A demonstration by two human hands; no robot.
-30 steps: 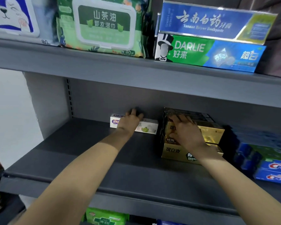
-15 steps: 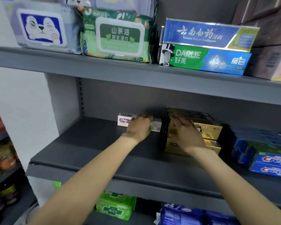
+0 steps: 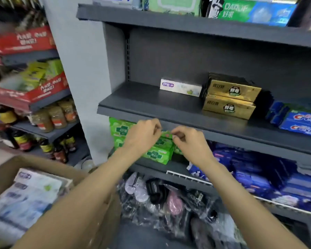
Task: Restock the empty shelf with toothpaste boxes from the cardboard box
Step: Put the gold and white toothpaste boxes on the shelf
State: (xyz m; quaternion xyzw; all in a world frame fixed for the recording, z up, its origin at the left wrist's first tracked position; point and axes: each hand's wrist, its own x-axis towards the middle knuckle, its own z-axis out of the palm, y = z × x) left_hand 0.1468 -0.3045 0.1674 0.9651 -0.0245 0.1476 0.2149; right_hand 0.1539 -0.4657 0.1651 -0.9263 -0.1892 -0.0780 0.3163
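A white toothpaste box lies at the back of the grey middle shelf, touching two stacked gold boxes. At the lower left stands the cardboard box with several white toothpaste boxes inside. My left hand and my right hand hover in front of the shelf's front edge, close together, fingers loosely curled, holding nothing.
Blue Crest boxes fill the shelf's right end. Green packs and blue packs sit on the shelf below, and plastic-wrapped goods lower still. Wet wipes and a Darlie box are above. Jars and bottles stand on the left rack.
Both hands have let go of the boxes and drawn back from the rear of the shelf to its front edge. The view has dropped and swung left, showing the cardboard box.
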